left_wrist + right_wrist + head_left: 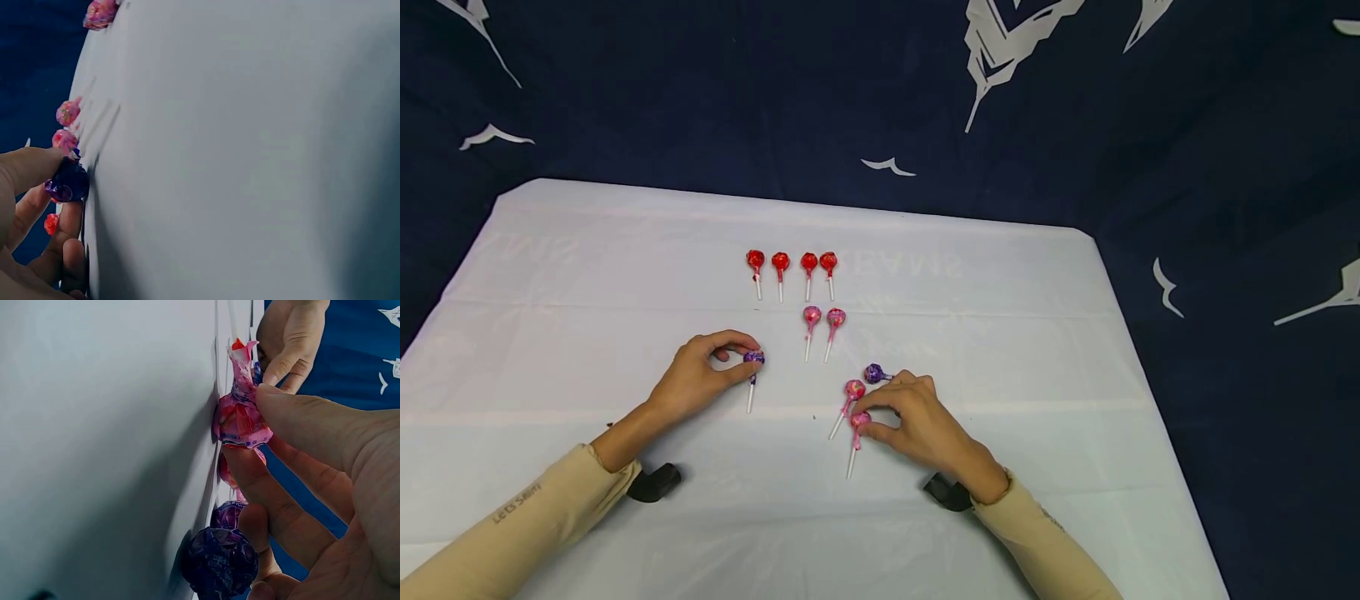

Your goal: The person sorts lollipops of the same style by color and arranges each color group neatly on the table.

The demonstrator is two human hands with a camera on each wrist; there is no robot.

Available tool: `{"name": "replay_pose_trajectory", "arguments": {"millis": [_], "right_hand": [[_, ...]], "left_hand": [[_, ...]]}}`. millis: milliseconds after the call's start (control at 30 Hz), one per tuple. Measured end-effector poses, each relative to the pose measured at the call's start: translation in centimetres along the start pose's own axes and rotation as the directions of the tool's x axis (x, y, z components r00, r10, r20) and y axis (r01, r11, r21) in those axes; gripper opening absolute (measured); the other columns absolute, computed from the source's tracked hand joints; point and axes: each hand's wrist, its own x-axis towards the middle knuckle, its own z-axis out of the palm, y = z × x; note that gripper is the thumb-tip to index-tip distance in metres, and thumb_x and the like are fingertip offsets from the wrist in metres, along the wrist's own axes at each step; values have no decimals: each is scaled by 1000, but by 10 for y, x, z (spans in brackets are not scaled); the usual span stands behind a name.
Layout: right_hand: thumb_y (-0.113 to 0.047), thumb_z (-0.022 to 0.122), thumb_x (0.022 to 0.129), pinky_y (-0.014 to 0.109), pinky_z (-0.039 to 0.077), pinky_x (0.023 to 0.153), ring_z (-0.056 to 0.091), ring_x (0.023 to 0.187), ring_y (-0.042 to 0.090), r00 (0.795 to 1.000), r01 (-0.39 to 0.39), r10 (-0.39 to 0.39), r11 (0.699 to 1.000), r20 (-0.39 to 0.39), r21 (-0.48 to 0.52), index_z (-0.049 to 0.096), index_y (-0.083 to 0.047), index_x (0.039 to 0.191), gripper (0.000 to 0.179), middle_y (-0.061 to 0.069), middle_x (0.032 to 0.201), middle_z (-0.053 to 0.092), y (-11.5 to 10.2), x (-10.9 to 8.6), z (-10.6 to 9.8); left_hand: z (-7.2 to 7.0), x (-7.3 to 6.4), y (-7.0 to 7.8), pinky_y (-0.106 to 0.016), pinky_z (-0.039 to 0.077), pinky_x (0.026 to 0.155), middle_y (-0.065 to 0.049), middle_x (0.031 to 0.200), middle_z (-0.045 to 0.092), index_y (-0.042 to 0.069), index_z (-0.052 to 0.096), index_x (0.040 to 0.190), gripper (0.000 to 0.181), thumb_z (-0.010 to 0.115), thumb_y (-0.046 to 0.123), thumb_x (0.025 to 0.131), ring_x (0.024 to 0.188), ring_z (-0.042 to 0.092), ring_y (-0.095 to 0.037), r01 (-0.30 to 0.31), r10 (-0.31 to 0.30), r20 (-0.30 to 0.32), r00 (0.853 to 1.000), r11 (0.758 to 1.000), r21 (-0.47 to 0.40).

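My left hand pinches a purple-wrapped lollipop by its head, the white stick pointing toward me. My right hand pinches a pink lollipop between thumb and fingers. Just beyond that one lies another pink lollipop. A purple lollipop lies by the right hand's knuckles, its stick hidden behind the fingers. From the right wrist, two purple heads show below the fingers, the nearer purple lollipop looking larger. Two more pink lollipops lie side by side between the hands, farther back.
Several red lollipops form a row behind the pink pair, sticks toward me. Everything lies on a white-covered table. Dark blue cloth with white feather shapes surrounds its far and side edges. Black wrist devices sit under both sleeves.
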Motion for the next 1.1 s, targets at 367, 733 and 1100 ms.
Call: {"name": "replay_pose_trajectory", "arguments": {"millis": [367,733,1100], "right_hand": [[-27,82,84,35,28,82,52,90,7,1000,-2,2,1000,2,-10,78,-26,105,21,-16,100,75,0,1,-1],[-27,83,83,35,28,82,50,89,7,1000,-7,7,1000,9,-24,78,-25,104,21,-16,91,70,-2,-1,0],[-26,84,82,34,28,81,49,87,8,1000,-18,19,998,15,-55,78,-24,106,25,-13,86,67,-3,0,-1]], "left_hand": [[4,1,-4,-38,34,86,-4,105,72,16,72,109,23,78,24,88,99,47,-22,-26,25,-15,1000,1000,-10],[5,-4,-6,-38,31,85,-5,102,71,15,72,109,24,79,20,87,97,46,-21,-49,48,-37,998,999,-15],[4,-5,-8,-41,28,90,-3,105,72,17,71,110,26,80,23,86,98,48,-20,-65,65,-47,997,998,-6]]}}
